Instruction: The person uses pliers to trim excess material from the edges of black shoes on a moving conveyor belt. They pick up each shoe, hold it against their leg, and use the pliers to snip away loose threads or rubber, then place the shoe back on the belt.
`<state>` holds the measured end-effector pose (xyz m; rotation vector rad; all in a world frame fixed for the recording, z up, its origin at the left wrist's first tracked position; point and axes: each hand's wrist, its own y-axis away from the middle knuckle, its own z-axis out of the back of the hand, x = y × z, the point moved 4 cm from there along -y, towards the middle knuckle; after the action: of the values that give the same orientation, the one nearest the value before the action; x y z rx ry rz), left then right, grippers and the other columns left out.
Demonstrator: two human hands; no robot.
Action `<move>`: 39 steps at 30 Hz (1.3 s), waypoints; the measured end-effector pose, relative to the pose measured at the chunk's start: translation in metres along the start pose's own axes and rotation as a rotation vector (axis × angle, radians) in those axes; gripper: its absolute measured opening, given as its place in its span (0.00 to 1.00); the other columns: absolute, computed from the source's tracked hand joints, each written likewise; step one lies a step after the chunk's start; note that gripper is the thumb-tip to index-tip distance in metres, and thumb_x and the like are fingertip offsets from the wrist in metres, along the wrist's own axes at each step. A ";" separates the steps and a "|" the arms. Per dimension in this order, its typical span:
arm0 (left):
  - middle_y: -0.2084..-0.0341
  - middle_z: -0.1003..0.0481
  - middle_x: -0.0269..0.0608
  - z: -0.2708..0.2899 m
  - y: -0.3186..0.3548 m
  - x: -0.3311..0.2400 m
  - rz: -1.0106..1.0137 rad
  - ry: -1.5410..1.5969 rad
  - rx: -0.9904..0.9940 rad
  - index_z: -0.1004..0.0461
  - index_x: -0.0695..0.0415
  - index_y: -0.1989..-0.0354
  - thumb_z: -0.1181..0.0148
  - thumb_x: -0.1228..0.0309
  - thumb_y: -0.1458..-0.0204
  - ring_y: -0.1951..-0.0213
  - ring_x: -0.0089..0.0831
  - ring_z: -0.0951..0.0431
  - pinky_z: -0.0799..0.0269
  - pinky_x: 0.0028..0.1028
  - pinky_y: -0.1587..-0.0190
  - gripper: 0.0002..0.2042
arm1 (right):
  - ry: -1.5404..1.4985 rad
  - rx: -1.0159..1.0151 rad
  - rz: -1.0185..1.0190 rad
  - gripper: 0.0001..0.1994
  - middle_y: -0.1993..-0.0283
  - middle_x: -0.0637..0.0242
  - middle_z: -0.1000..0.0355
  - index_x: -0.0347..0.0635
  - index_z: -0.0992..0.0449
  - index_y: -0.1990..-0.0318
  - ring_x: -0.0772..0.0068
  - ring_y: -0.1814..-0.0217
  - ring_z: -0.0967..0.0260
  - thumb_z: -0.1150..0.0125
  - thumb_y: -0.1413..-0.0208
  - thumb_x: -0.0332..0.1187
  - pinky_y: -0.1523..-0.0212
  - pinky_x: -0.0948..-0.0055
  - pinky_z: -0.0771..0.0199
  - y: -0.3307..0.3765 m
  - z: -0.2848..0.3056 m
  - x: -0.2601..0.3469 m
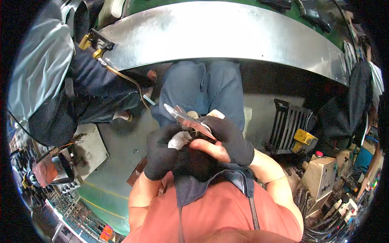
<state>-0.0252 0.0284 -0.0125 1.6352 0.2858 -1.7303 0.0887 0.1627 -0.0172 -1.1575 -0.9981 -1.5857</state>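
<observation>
Both my hands wear black gloves that leave some fingers bare, and they meet over my lap. My right hand [231,139] is closed round a shiny silver metal tool [187,120] with a tapered end pointing up and left; its exact kind is unclear. The bare right thumb presses near the tool's lower end. My left hand [164,141] is closed just beside it, with a white wrap [179,140] on its thumb. Whether the left fingers grip the tool too or a dark piece beneath it is hidden.
A curved-looking metal bench edge [210,34] runs ahead of my knees, with dark shoes [312,16] on the green surface beyond. A yellow-and-black clamp-like tool [97,44] with a hose lies at left near a seated person [93,85]. A control box [320,174] stands at right.
</observation>
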 end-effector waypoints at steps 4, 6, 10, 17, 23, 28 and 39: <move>0.70 0.19 0.42 -0.003 -0.008 -0.006 0.075 -0.059 0.029 0.21 0.62 0.63 0.31 0.76 0.62 0.66 0.27 0.20 0.25 0.28 0.61 0.14 | 0.034 -0.053 0.043 0.23 0.63 0.62 0.28 0.42 0.26 0.46 0.64 0.61 0.37 0.33 0.50 0.37 0.57 0.68 0.36 0.003 -0.002 -0.004; 0.70 0.19 0.42 -0.007 -0.008 -0.012 0.016 -0.100 0.055 0.21 0.63 0.62 0.30 0.78 0.63 0.66 0.27 0.20 0.25 0.27 0.61 0.16 | 0.009 -0.050 -0.048 0.23 0.63 0.62 0.29 0.41 0.26 0.47 0.63 0.61 0.36 0.32 0.51 0.38 0.57 0.68 0.36 0.009 -0.003 -0.010; 0.68 0.20 0.41 -0.010 -0.002 -0.012 0.026 -0.018 0.148 0.22 0.63 0.61 0.31 0.78 0.60 0.64 0.27 0.21 0.26 0.27 0.59 0.14 | 0.042 0.009 -0.107 0.28 0.59 0.59 0.29 0.41 0.27 0.46 0.60 0.57 0.35 0.29 0.55 0.41 0.54 0.66 0.36 0.018 0.005 -0.004; 0.64 0.23 0.39 -0.034 0.010 0.031 -0.160 0.315 0.016 0.22 0.60 0.63 0.33 0.75 0.55 0.58 0.34 0.23 0.30 0.33 0.51 0.10 | 0.200 -0.178 -0.053 0.40 0.45 0.56 0.32 0.42 0.29 0.44 0.55 0.44 0.36 0.24 0.65 0.51 0.44 0.62 0.38 0.052 0.019 0.010; 0.61 0.24 0.39 -0.053 0.010 0.128 0.186 0.980 -0.017 0.27 0.58 0.56 0.47 0.66 0.44 0.56 0.33 0.24 0.27 0.31 0.53 0.12 | -0.041 -0.241 -0.273 0.48 0.52 0.55 0.31 0.41 0.35 0.44 0.59 0.52 0.35 0.22 0.76 0.56 0.51 0.61 0.36 0.148 -0.025 -0.066; 0.53 0.27 0.44 -0.066 -0.035 0.137 0.392 0.972 0.239 0.34 0.59 0.43 0.65 0.50 0.35 0.53 0.33 0.26 0.29 0.31 0.48 0.26 | 0.633 -0.483 0.381 0.28 0.54 0.58 0.29 0.42 0.30 0.50 0.63 0.59 0.34 0.30 0.61 0.42 0.56 0.65 0.34 0.086 -0.007 -0.024; 0.41 0.41 0.66 -0.076 -0.023 0.116 -0.325 -0.690 -0.072 0.57 0.66 0.35 0.42 0.61 0.46 0.42 0.57 0.35 0.34 0.41 0.46 0.38 | 0.107 -0.467 -0.160 0.12 0.67 0.61 0.33 0.38 0.29 0.62 0.62 0.66 0.36 0.40 0.44 0.37 0.62 0.67 0.34 0.055 0.032 -0.056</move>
<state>0.0276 0.0510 -0.1413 0.8874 0.2805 -2.3774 0.1569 0.1894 -0.0585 -1.3070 -0.6794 -2.0589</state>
